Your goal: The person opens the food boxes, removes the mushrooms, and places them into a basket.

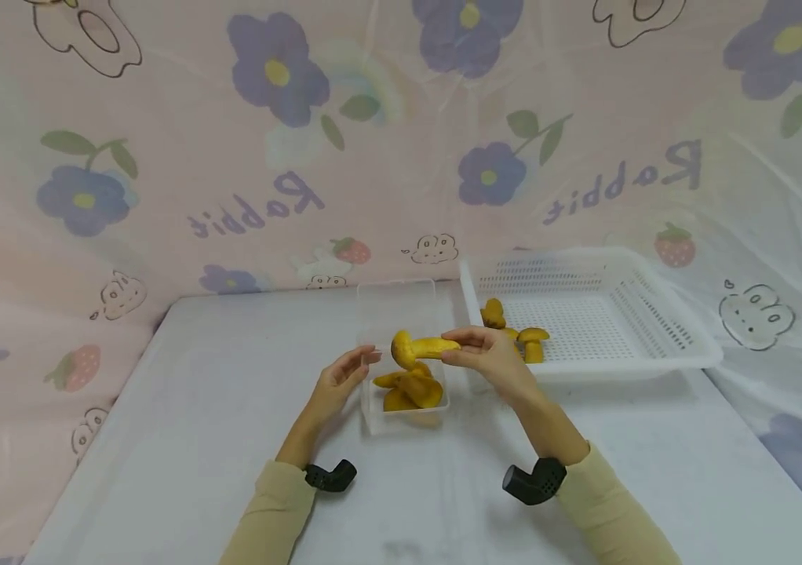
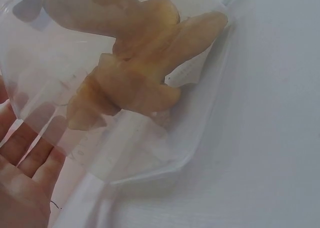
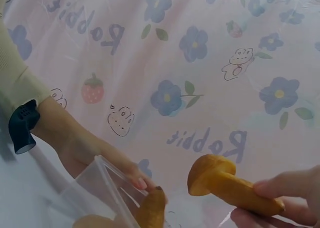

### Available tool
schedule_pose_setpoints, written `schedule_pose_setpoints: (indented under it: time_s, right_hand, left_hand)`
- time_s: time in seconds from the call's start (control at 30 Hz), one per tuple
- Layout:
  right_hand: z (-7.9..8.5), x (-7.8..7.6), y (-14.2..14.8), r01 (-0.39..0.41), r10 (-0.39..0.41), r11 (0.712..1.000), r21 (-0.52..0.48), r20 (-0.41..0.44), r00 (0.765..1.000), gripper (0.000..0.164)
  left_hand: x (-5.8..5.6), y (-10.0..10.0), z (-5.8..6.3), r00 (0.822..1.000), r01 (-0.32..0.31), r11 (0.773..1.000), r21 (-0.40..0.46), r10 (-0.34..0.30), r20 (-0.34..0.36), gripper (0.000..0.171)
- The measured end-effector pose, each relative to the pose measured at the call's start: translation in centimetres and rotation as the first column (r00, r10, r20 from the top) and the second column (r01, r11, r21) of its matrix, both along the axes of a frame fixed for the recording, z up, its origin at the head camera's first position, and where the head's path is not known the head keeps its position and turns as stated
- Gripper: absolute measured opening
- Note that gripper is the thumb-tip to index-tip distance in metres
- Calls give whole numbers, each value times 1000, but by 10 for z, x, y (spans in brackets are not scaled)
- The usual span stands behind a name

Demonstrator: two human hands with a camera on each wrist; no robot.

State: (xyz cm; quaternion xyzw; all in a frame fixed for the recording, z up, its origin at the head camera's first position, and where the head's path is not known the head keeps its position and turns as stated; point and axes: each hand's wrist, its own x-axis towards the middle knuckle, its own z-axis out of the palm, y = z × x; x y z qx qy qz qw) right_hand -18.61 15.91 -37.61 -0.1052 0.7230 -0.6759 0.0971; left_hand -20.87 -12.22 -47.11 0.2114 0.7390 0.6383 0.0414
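Note:
My right hand (image 1: 496, 362) pinches a yellow-brown mushroom (image 1: 433, 348) by the end of its stem. The mushroom lies nearly level over a clear plastic box (image 1: 370, 416), its cap pointing left. Several more mushrooms (image 1: 418, 388) are piled inside that box, and the left wrist view shows them through its wall. At the box's left side is my left hand (image 1: 333, 386), with loosely extended fingers (image 2: 22, 143) along the outside of the wall. In the right wrist view the held mushroom (image 3: 235, 188) has its stem between thumb and fingers.
A white perforated basket (image 1: 662, 365) stands at the back right of the white table (image 1: 246, 439), with a few mushrooms (image 1: 533, 345) at its left end. The box's clear lid (image 1: 395, 292) extends behind it. A patterned curtain (image 1: 387, 157) hangs along the back and sides.

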Motion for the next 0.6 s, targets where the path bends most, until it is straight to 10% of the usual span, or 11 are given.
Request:
schedule_pose_setpoints:
  time_s: [0.6]
  right_hand:
    - [24,-7,28,97,-99,994,-52,-49,994,40]
  left_hand:
    - [-2,-1,-2,1000,-6,1000,-20,6,0,41]
